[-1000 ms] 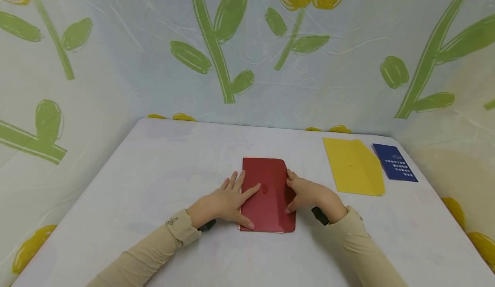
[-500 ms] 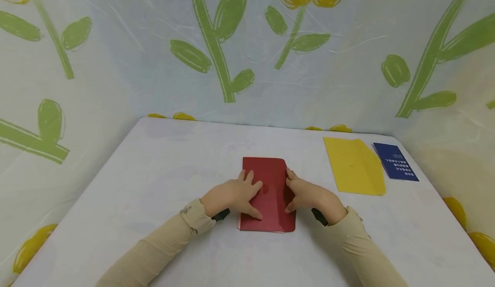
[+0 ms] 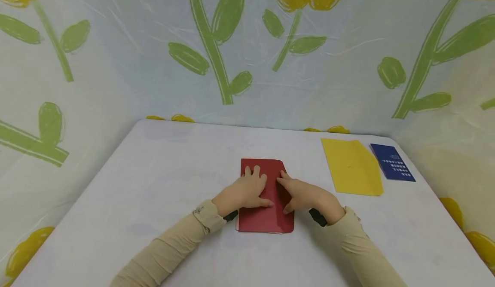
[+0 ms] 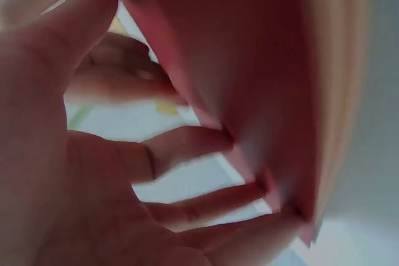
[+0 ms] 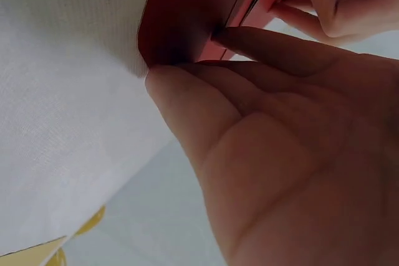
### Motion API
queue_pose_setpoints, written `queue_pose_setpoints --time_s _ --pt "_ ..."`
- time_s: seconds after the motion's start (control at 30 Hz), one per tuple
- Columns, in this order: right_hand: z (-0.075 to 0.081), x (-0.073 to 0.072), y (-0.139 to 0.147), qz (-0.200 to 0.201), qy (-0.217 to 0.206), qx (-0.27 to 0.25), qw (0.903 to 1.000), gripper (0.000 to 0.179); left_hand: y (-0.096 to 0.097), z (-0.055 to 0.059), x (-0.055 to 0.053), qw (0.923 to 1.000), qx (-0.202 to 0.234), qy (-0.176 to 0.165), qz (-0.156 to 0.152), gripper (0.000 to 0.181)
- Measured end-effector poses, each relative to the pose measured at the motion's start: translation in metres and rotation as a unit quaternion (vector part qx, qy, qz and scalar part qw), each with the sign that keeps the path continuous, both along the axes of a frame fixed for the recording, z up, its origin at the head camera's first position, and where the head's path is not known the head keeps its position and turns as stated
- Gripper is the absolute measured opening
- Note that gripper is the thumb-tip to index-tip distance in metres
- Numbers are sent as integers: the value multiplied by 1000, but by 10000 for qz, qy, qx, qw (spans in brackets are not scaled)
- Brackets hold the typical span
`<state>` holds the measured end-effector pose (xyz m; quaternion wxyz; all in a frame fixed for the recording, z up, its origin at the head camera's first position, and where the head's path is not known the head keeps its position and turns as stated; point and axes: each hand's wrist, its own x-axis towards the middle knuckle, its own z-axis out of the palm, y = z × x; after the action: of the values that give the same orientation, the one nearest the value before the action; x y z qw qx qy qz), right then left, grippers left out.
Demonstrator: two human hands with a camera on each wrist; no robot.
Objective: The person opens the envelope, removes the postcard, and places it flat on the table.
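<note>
A red paper envelope (image 3: 257, 221) lies on the white table in front of me, its long side pointing away. Pale paper edges peek out along its left and near sides. My left hand (image 3: 244, 193) rests its spread fingertips and thumb on the middle of the envelope; the left wrist view shows these fingers touching the red surface (image 4: 237, 48). On the right side, the fingertips and thumb of my right hand (image 3: 307, 192) press the flap along the edge. In the right wrist view its fingers lie against the rounded red corner (image 5: 177, 23).
To the right at the back lies a yellow envelope (image 3: 352, 166) with an angled flap. Beside it, nearer the right table edge, is a dark blue card (image 3: 392, 162) with white print. A flower-patterned cloth (image 3: 154, 80) hangs behind and at both sides.
My left hand has slid right and a little away, from the envelope's left edge onto its middle. My right fingertips have moved slightly left over the flap. The envelope stays put.
</note>
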<state>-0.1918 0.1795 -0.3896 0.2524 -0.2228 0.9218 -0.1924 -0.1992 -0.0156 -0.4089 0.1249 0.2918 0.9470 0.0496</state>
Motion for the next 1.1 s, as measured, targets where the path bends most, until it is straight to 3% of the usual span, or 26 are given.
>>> queue_pose_setpoints --time_s 0.3,0.53,0.77,0.93,1.1 --pt "3 -1 -3 122 -112 -167 9997 82 4 -5 7 9991 -262 324 72 95" --pt "0 -2 0 123 -86 -299 9994 75 8 -7 9 9987 -452 186 166 105" --pt "-2 -1 2 12 -251 -547 9982 100 9 -1 14 9979 -595 -99 228 94" --pt "-3 -2 2 -73 -367 -535 9979 102 8 -1 15 9980 -608 -67 160 91" --pt "-3 -2 3 -52 -335 -524 9980 103 7 -3 12 9995 -279 11 142 87"
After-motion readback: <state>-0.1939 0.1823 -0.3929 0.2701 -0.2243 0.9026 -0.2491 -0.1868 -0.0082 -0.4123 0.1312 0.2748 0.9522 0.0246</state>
